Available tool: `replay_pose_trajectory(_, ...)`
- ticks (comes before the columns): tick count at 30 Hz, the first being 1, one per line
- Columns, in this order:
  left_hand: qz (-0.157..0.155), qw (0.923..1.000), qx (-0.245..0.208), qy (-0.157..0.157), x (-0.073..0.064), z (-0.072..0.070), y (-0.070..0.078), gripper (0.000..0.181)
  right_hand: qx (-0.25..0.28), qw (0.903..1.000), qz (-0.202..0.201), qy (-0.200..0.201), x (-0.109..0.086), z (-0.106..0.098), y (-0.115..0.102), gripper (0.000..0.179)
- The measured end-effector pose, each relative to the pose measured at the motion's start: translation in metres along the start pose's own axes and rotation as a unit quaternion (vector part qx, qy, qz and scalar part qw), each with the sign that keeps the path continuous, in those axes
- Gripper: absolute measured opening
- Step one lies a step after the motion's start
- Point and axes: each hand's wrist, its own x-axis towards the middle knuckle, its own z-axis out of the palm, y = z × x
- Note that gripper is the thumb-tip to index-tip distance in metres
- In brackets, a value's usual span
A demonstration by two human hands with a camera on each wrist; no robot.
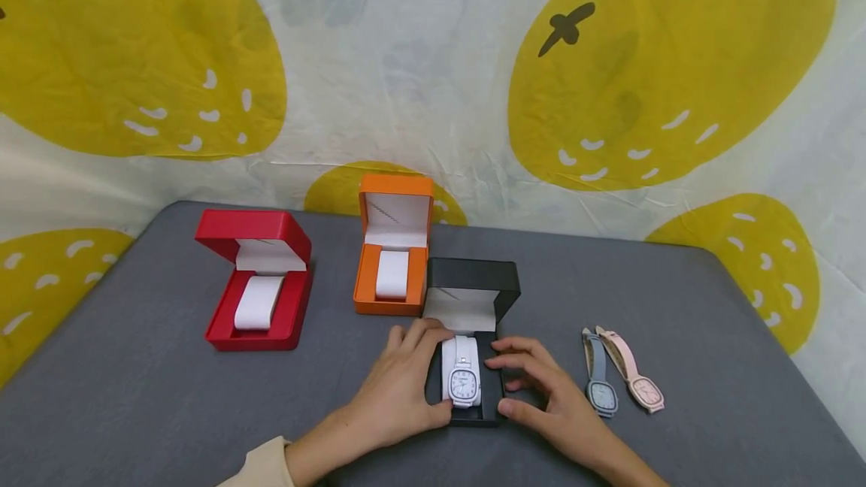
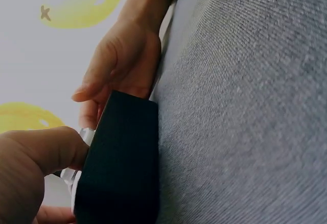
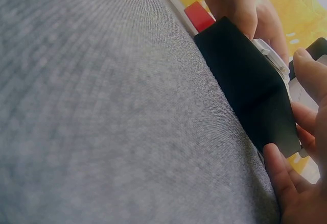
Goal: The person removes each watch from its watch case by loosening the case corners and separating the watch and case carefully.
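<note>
A white wristwatch (image 1: 463, 383) is strapped round a white cushion (image 1: 447, 355), which sits in the left part of an open black watch box (image 1: 492, 389). My left hand (image 1: 399, 382) reaches over the box's left side and holds the cushion, thumb at its near end and fingers at its far end. At the box's right side, my right hand (image 1: 551, 393) lies with loosely bent fingers against the wall. In the right wrist view, one of its fingertips touches the corner of the black box (image 3: 245, 81), and its thumb is raised off it.
An open orange watch box (image 1: 368, 276) with a white cushion stands behind the black one. Further left is an open red watch box (image 1: 291, 314), its cushion also bare. Right of my right hand lie a blue-grey watch (image 1: 601, 395) and a pink watch (image 1: 645, 391) on the grey cloth (image 1: 731, 352).
</note>
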Motion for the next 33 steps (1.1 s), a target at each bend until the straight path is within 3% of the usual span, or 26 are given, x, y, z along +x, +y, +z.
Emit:
replay_pose_trajectory(7, 0.014, 0.9990, 0.043, -0.003, 0.001, -0.002, 0.000, 0.070, -0.001, 1.0000, -0.001, -0.002, 0.000, 0.000, 0.000, 0.041)
replay_pose_trajectory(14, 0.022, 0.9993, 0.029, -0.003, 0.003, 0.000, -0.003, 0.070, 0.000, 1.0000, -0.002, 0.000, 0.000, 0.000, 0.000, 0.041)
replay_pose_trajectory(23, 0.068, 0.9952, 0.066, 0.025, 0.007, 0.001, -0.011, 0.073, -0.001, 0.9999, -0.011, 0.003, 0.000, 0.000, 0.000, 0.042)
replay_pose_trajectory(33, 0.111, 0.9881, 0.095, 0.048, 0.009, -0.001, -0.010, 0.070, -0.005, 0.9995, -0.032, 0.005, 0.002, -0.001, 0.000, 0.044)
